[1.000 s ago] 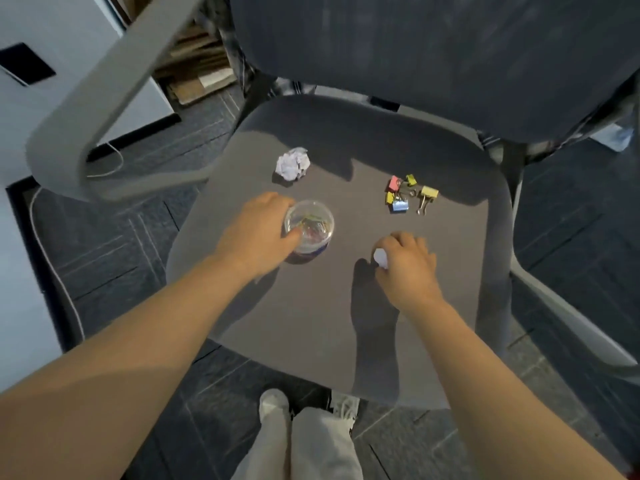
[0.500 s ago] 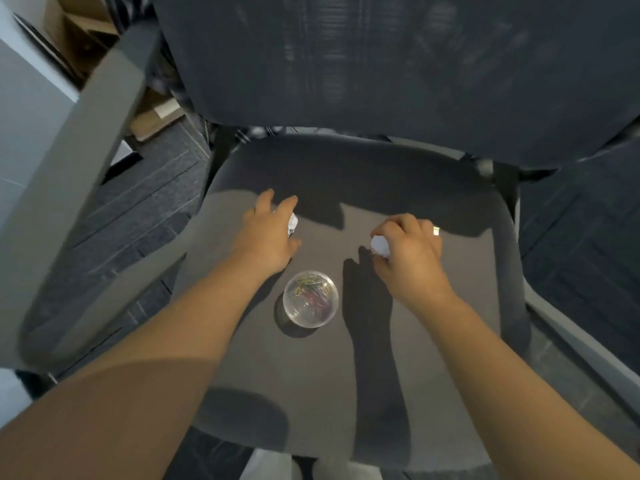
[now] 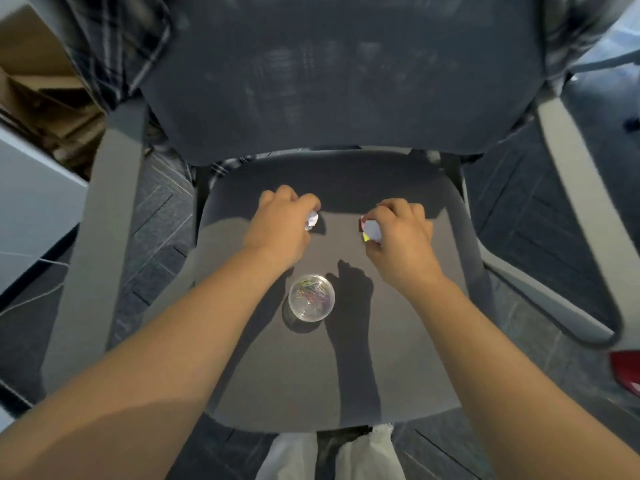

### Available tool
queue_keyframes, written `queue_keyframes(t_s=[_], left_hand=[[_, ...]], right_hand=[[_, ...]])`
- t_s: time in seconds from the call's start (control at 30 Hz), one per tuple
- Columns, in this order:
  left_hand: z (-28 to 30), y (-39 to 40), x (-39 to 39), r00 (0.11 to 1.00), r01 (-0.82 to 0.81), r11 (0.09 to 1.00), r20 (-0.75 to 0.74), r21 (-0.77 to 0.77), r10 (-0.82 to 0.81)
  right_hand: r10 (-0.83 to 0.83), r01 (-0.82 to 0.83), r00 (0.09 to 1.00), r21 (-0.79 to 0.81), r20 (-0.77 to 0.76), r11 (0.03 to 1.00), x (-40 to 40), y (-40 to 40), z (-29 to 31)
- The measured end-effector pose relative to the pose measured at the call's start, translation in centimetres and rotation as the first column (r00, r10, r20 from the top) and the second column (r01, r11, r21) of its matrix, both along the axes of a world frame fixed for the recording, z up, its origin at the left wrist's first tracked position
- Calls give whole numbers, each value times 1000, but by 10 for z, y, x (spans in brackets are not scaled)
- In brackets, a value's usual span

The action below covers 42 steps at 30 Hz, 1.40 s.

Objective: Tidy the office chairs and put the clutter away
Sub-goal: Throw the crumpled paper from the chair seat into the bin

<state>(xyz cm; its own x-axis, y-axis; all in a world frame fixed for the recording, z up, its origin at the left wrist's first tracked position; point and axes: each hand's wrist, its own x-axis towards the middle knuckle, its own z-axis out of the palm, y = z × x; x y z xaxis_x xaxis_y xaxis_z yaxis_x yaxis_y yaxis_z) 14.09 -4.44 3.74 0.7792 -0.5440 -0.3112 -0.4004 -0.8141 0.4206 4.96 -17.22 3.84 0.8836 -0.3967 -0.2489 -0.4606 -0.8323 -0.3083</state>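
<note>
A grey office chair seat point(image 3: 408, 358) fills the view. My left hand point(image 3: 280, 226) is curled around a crumpled white paper ball point(image 3: 311, 220) near the back of the seat. My right hand point(image 3: 398, 233) holds a second white paper wad point(image 3: 372, 230) and rests over the coloured binder clips point(image 3: 363, 227), of which only pink and yellow edges show. A clear round tub of coloured paper clips point(image 3: 311, 297) stands on the seat between my forearms, untouched.
The dark mesh backrest point(image 3: 346, 81) rises behind the seat, with grey armrests at left point(image 3: 100, 237) and right point(image 3: 581, 216). Cardboard boxes point(image 3: 31, 81) and a white cabinet point(image 3: 27, 209) stand at left. A red object point(image 3: 627, 372) pokes in at the right edge.
My left hand let go of the clear tub and moved back onto the crumpled paper ball, closing on it. My right hand carried its paper wad over to the binder clips. The view moved closer.
</note>
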Motion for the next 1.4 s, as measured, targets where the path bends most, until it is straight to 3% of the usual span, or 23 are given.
queue_keyframes(t_s=[0.27, 0.57, 0.83, 1.0, 1.4], left_hand=[[117, -60, -57, 971, 231, 971, 80, -66, -226], [200, -181, -209, 866, 495, 845, 202, -205, -458], [212, -274, -386, 755, 656, 721, 210, -225, -621], [210, -330, -486, 652, 756, 613, 182, -232, -736], [145, -492, -597, 487, 867, 474, 60, -153, -871]], right_hand=[[-148, 158, 982, -82, 118, 984, -72, -47, 114], [-422, 465, 865, -117, 272, 877, -255, -137, 194], [-644, 689, 715, -119, 271, 715, -464, -196, 213], [-794, 826, 561, -95, 235, 555, -571, -224, 207], [-911, 924, 379, -15, 165, 382, -683, -347, 147]])
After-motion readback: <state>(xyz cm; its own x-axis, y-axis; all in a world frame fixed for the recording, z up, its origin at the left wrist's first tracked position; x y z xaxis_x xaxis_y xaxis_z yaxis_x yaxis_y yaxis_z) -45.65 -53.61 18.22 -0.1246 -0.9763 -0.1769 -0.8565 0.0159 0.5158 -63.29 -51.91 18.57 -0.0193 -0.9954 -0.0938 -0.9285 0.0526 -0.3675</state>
